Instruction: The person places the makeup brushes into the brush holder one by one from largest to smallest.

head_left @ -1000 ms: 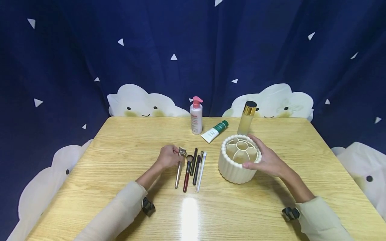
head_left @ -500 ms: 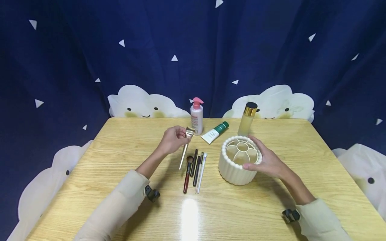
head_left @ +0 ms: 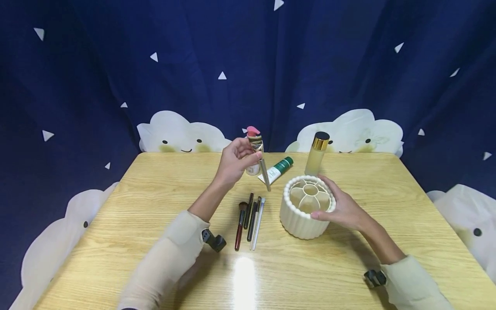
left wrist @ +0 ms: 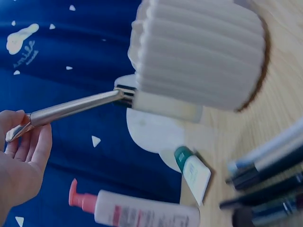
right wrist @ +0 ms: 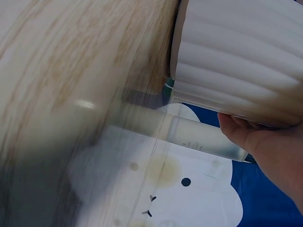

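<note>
My left hand (head_left: 233, 165) pinches a metallic brush (head_left: 265, 173) near its head, holding it above the table with the handle slanting down toward the right. In the left wrist view, the brush handle (left wrist: 75, 106) extends from the fingertips of my left hand (left wrist: 23, 165). A cream ribbed holder (head_left: 304, 221) with a divided top stands upright on the table. Around its right side, my right hand (head_left: 342, 206) grips it, thumb at the front rim. Several brushes, among them a red-handled one (head_left: 239, 232) and a white one (head_left: 258, 224), lie left of the holder.
Behind my left hand stands a bottle with a pink pump (head_left: 253, 130), partly hidden. A green and white tube (head_left: 283, 165) lies beside it. A gold-collared bottle (head_left: 315, 160) stands behind the holder. The wooden table (head_left: 155, 185) meets a blue curtain (head_left: 248, 56).
My left hand has lifted the metallic brush off the table and carried it rightward and away from me, and its handle now slants rightward. My right hand and the holder have stayed in place.
</note>
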A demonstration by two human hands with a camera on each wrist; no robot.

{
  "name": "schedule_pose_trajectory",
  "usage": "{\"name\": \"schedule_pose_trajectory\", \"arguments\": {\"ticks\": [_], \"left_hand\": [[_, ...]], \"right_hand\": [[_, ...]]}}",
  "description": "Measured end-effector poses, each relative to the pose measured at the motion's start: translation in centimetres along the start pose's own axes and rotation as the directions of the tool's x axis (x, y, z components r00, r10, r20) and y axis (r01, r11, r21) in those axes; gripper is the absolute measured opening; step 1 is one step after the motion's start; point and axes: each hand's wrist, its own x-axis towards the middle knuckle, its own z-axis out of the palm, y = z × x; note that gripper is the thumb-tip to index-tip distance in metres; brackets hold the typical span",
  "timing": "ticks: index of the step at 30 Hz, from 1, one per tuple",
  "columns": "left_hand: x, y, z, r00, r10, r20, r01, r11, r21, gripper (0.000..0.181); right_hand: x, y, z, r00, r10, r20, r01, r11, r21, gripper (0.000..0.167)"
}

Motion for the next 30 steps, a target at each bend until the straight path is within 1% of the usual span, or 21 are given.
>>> {"name": "schedule_pose_trajectory", "arguments": {"ticks": [4,6,9,10,14,17,19,23,27,30], "left_hand": [[0.6,0.4,1.4,0.999,0.032,-0.004,-0.033,0.993,-0.116,0.028],[0.9,0.4,2.0,0.999,0.050,-0.014,-0.051,0.988,-0.143,0.027],[1.2,0.2,2.9,0.997,0.067,-0.035,-0.072,0.986,-0.151,0.025],[1.3,0.0,3.2,0.996,0.072,-0.043,-0.077,0.986,-0.145,0.024],[1.4,-1.0,4.3,0.994,0.087,-0.067,-0.091,0.993,-0.072,0.027],[1.2,-1.9,5.2,0.994,0.091,-0.053,-0.091,0.996,-0.010,0.030],[1.1,-2.6,5.6,0.995,0.092,-0.037,-0.092,0.996,0.009,0.030],[0.8,-3.7,6.2,0.996,0.089,-0.016,-0.089,0.996,0.025,0.027],[0.4,-4.4,6.5,0.998,0.058,0.013,-0.058,0.998,0.010,0.025],[0.1,-4.7,6.7,0.999,0.030,0.028,-0.031,0.999,0.022,0.023]], "right_hand": [[-0.1,-0.1,0.0,1.000,-0.005,-0.004,0.005,1.000,0.001,0.107],[-0.1,-0.1,-0.1,1.000,-0.009,-0.004,0.009,1.000,0.005,0.107],[-0.1,-0.1,-0.1,1.000,-0.013,-0.008,0.014,1.000,0.011,0.106],[-0.1,-0.1,-0.1,1.000,-0.015,-0.007,0.015,1.000,0.012,0.106],[-0.1,0.0,-0.1,1.000,-0.017,-0.008,0.017,1.000,0.007,0.105],[0.0,0.1,-0.1,1.000,-0.018,-0.009,0.018,1.000,0.005,0.105],[0.0,0.1,0.0,1.000,-0.019,-0.008,0.019,1.000,0.008,0.105],[0.0,0.2,0.0,1.000,-0.023,-0.010,0.023,1.000,0.013,0.105],[0.0,0.1,0.0,1.000,-0.025,-0.010,0.025,1.000,0.017,0.104],[0.0,0.1,0.0,1.000,-0.028,-0.011,0.028,0.999,0.019,0.105]]}}
